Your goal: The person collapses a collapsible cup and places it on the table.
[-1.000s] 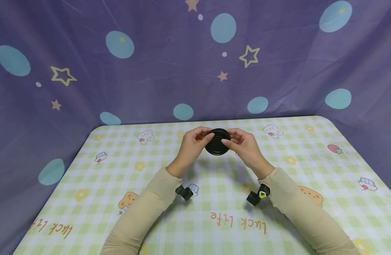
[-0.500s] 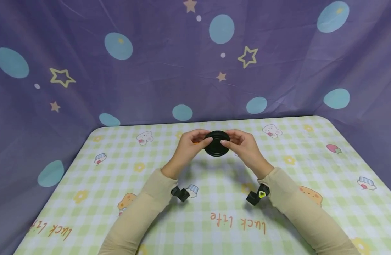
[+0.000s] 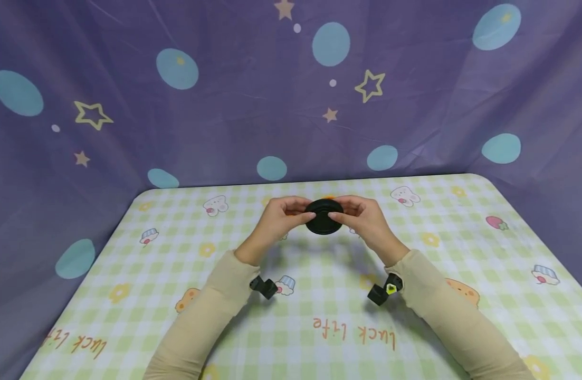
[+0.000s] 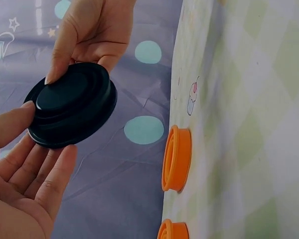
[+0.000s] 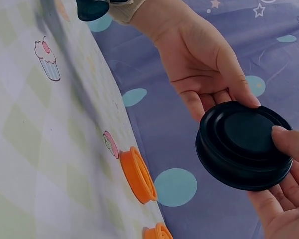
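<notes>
A black, round, ridged disc (image 3: 324, 225) is held in the air over the middle of the table by both hands. My left hand (image 3: 275, 221) pinches its left side, thumb on the near face and fingers behind. On the opposite side my right hand (image 3: 368, 220) grips the rim the same way. Both wrist views show a raised rim and a smooth round centre on the disc (image 4: 65, 102). Beyond it on the table stand two orange ring-shaped pieces, a nearer one (image 5: 138, 175) and another (image 5: 159, 232) cut off by the frame; in the head view they are mostly hidden.
The table (image 3: 442, 295) wears a green checked cloth printed with cakes, flowers and lettering. Behind its far edge hangs a purple curtain (image 3: 234, 126) with blue ovals and stars. A small black camera sits at each wrist.
The disc has sunk slightly and tipped, so its face looks flatter in the head view. My left forearm has shifted a little to the left. Some orange now shows above the disc's top edge.
</notes>
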{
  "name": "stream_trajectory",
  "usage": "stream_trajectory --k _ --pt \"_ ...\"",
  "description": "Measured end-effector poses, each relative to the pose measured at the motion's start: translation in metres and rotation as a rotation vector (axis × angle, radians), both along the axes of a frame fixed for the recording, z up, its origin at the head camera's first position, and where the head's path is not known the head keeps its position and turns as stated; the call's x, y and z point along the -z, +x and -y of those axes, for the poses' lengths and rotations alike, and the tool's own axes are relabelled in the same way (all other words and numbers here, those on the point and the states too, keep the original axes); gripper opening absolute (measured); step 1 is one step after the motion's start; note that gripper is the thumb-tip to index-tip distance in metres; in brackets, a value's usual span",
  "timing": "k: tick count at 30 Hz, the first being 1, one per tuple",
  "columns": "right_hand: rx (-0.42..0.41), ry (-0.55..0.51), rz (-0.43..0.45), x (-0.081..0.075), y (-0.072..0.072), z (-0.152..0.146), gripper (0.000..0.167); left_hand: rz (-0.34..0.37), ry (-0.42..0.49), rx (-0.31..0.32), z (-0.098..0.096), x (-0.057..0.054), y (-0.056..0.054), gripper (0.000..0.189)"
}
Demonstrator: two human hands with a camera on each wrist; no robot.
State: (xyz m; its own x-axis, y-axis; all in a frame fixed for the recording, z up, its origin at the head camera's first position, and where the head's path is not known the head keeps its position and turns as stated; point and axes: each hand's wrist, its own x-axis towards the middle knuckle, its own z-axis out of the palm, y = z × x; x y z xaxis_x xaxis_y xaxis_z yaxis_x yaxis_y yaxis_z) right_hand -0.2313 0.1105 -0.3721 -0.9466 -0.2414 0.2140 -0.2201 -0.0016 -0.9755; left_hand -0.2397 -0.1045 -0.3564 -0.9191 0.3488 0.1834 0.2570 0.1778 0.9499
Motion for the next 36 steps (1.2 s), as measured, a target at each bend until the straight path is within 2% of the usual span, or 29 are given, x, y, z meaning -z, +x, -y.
stream_trajectory --k 8,13,18,25,29,36 --pt "-0.041 0.013 0.028 0.0023 -0.0026 -0.0024 0.029 0.017 -0.04 -0.022 0.0029 -0.0012 0.0012 0.025" --pt "-0.053 0.038 0.051 0.0039 -0.0043 -0.0053 0.03 0.024 -0.027 -0.031 0.0048 -0.0007 0.0016 0.026" --pt "-0.1 0.076 0.08 0.0033 -0.0035 -0.0063 0.036 0.023 0.005 -0.036 0.0062 -0.0011 0.0028 0.027" --pt "-0.182 0.043 0.111 -0.003 -0.0018 -0.0027 0.044 0.007 0.057 -0.03 0.0077 -0.0023 0.0044 0.029" --pt "-0.2 0.04 0.126 -0.0048 -0.0018 -0.0017 0.047 -0.009 0.075 -0.032 0.0086 -0.002 0.0042 0.028" --pt "-0.211 -0.02 0.139 -0.0051 -0.0026 0.0014 0.047 -0.028 0.118 0.003 0.0087 -0.0006 0.0021 0.028"
